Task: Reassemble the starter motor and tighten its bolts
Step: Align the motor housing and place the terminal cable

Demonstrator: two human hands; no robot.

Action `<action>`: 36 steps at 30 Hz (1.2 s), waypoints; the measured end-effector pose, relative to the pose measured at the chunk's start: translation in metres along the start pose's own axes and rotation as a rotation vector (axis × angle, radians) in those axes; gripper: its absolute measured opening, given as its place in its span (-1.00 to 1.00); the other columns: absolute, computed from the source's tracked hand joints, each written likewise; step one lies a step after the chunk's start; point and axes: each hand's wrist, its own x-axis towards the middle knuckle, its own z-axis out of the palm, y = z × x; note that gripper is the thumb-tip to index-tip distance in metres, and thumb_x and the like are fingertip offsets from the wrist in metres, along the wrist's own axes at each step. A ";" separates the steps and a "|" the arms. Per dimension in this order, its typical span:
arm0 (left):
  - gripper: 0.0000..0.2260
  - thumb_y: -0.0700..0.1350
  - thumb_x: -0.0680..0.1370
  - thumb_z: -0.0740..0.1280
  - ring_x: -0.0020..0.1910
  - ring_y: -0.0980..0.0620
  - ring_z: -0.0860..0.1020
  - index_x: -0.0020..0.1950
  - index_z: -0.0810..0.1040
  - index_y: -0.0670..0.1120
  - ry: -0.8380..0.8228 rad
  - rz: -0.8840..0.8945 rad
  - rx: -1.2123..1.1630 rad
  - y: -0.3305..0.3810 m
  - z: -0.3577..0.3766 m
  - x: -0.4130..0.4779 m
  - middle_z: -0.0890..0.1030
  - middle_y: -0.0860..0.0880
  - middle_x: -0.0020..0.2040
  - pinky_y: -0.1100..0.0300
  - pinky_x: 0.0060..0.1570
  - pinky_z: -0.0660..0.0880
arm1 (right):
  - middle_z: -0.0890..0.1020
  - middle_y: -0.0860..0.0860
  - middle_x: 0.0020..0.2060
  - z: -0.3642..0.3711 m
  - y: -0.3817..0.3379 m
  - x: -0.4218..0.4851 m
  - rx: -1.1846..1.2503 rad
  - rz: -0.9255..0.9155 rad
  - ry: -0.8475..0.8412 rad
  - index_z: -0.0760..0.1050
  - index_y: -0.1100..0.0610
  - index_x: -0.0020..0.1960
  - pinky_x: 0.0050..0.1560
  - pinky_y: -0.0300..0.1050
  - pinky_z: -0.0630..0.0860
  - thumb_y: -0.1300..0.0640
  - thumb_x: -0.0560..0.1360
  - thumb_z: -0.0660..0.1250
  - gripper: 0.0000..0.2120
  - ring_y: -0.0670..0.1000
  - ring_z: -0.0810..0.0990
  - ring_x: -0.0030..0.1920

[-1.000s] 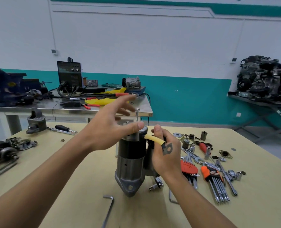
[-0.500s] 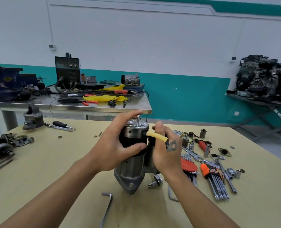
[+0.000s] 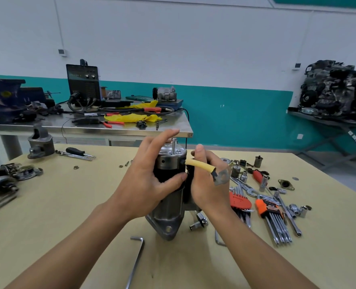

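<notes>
- The left hand [image 3: 150, 184], spread above the cap [image 3: 169, 150] a second ago, now curls round the motor [image 3: 168, 213], upright on the table [image 3: 68, 205].
- The right hand [image 3: 206, 188] grips its side, fingers seemingly curled behind.
- Cap probably seated; tightening follows.

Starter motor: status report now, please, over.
Left hand grips starter motor, upright on table. Right hand holds its side, under yellow cable. Long bolt sticks up on top. Nothing blocks the top.
</notes>
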 end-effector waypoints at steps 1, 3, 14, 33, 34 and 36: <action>-0.24 0.03 0.42 0.49 0.34 0.34 0.36 0.44 0.15 0.48 -0.006 -0.005 -0.012 0.000 -0.001 0.000 0.37 0.22 0.32 0.52 0.22 0.34 | 0.55 0.07 -0.43 0.000 0.000 0.000 -0.003 -0.013 -0.002 0.55 0.18 -0.25 -0.32 0.10 0.38 -0.17 0.61 0.11 -0.50 0.05 0.52 -0.36; -0.21 0.02 0.41 0.51 0.30 0.26 0.44 0.47 0.14 0.42 -0.056 -0.024 -0.057 -0.003 -0.006 0.001 0.37 0.35 0.29 0.41 0.20 0.45 | 0.56 0.11 -0.42 -0.002 0.001 0.002 -0.020 -0.034 -0.010 0.55 0.20 -0.24 -0.32 0.10 0.38 -0.10 0.63 0.13 -0.52 0.08 0.52 -0.36; -0.20 0.01 0.41 0.53 0.26 0.37 0.44 0.51 0.15 0.26 -0.039 -0.056 -0.069 -0.002 -0.002 -0.001 0.34 0.53 0.21 0.54 0.14 0.38 | 0.51 0.06 -0.46 0.001 0.000 0.001 -0.039 -0.020 0.015 0.52 0.20 -0.29 -0.40 -0.01 0.34 -0.13 0.61 0.09 -0.49 0.00 0.46 -0.41; -0.42 0.24 0.43 0.42 0.25 0.24 0.52 0.40 0.27 0.39 -0.003 -0.069 -0.159 0.007 -0.005 0.003 0.49 0.34 0.24 0.40 0.13 0.47 | 0.55 0.17 -0.41 -0.004 0.003 0.004 -0.055 -0.011 -0.034 0.52 0.23 -0.27 -0.37 0.09 0.37 -0.16 0.63 0.07 -0.44 0.15 0.50 -0.35; -0.52 0.23 0.46 0.40 0.16 0.24 0.56 0.35 0.37 0.32 0.049 -0.100 -0.209 0.010 -0.005 0.007 0.56 0.33 0.15 0.39 0.06 0.50 | 0.53 0.15 -0.42 -0.004 0.003 0.004 -0.058 -0.010 -0.038 0.52 0.22 -0.27 -0.38 0.07 0.35 -0.12 0.65 0.08 -0.47 0.13 0.48 -0.36; -0.74 0.20 0.53 0.40 0.01 0.17 0.62 0.17 0.53 0.17 0.157 -0.168 -0.288 0.017 -0.006 0.019 0.65 0.21 -0.02 0.26 -0.03 0.57 | 0.50 0.15 -0.43 -0.005 0.003 0.004 -0.054 -0.007 -0.039 0.50 0.22 -0.28 -0.39 0.04 0.31 -0.05 0.66 0.11 -0.51 0.11 0.44 -0.39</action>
